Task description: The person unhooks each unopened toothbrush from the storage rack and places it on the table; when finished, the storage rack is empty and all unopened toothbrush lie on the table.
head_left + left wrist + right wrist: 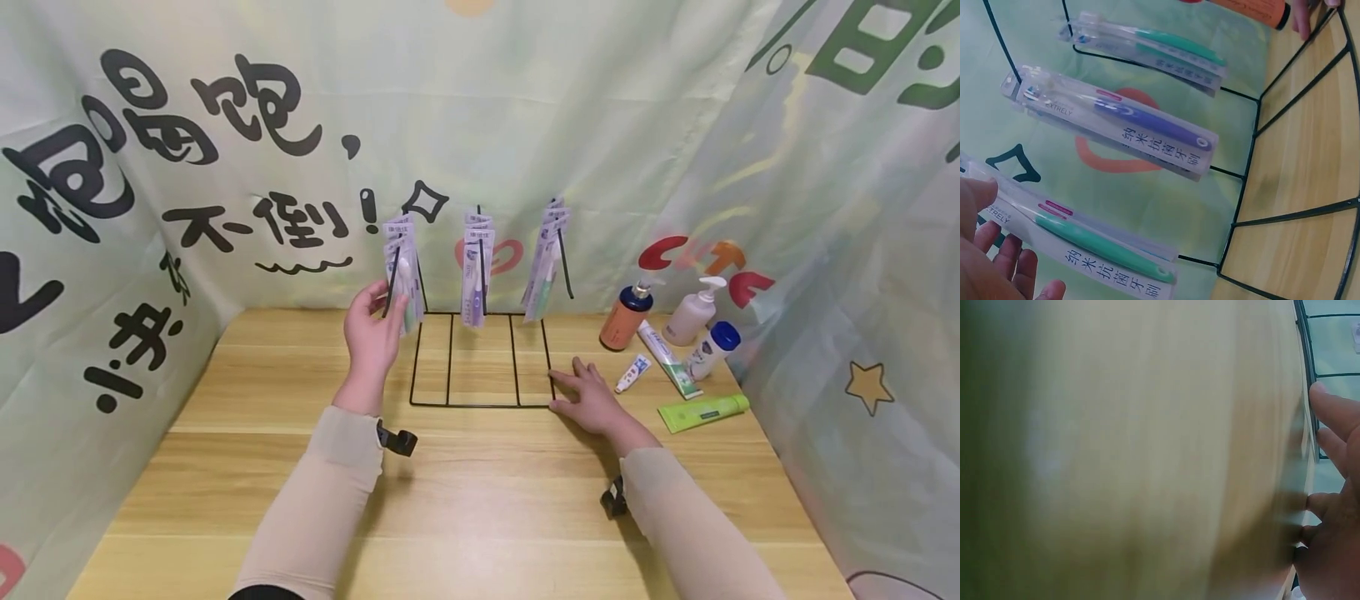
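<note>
A black wire rack (482, 406) stands on the wooden table, its hooks rising at the back. Packaged toothbrushes hang in three groups: a green-handled left pack (1107, 247), a purple-handled middle pack (474, 279) and a green-handled right pack (546, 262). My left hand (373, 327) is at the left group, thumb over the front of the pack and the other fingers loosely bent along its edge. Whether they press on it is hard to see. My right hand (592, 398) rests at the rack base's right front corner, fingers spread, thumb and forefinger touching the wire.
To the right stand an orange pump bottle (624, 321), a pink pump bottle (690, 318) and a white bottle with a blue cap (708, 354). Among them lie a white-green tube (670, 360), a small tube (632, 373) and a green tube (703, 412). Printed cloth hangs behind.
</note>
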A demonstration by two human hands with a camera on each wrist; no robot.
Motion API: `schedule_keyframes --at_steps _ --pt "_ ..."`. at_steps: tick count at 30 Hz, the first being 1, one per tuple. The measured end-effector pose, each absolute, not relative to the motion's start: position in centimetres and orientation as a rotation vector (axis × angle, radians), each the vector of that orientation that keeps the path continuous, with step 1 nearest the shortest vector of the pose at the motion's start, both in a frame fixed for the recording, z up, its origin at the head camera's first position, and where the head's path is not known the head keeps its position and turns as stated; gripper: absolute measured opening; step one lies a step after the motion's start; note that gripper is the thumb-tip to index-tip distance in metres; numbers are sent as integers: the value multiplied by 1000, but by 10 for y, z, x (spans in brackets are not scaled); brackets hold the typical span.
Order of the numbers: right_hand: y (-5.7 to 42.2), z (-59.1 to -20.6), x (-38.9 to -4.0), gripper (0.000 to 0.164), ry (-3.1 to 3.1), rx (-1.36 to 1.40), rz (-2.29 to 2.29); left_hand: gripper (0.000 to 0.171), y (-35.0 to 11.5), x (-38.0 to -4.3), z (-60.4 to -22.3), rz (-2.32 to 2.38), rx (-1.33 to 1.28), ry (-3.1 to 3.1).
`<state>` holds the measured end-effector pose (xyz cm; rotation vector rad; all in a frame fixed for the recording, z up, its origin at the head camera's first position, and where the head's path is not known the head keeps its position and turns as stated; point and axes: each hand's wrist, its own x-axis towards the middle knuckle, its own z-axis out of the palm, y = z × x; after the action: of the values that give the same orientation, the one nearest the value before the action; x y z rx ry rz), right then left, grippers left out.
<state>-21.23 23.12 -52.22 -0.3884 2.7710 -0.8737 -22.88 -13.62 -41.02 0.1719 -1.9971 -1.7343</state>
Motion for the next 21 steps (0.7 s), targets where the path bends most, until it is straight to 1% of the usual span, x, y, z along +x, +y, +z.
schedule_keyframes --at_steps 11,21 --pt "232 -523 -209 63 2764 -376 -912 34 -135 -239 -405 -1725 158 -2041" --pt "232 -526 -211 63 2774 -375 -921 25 -136 -244 -413 -1747 175 -2042"
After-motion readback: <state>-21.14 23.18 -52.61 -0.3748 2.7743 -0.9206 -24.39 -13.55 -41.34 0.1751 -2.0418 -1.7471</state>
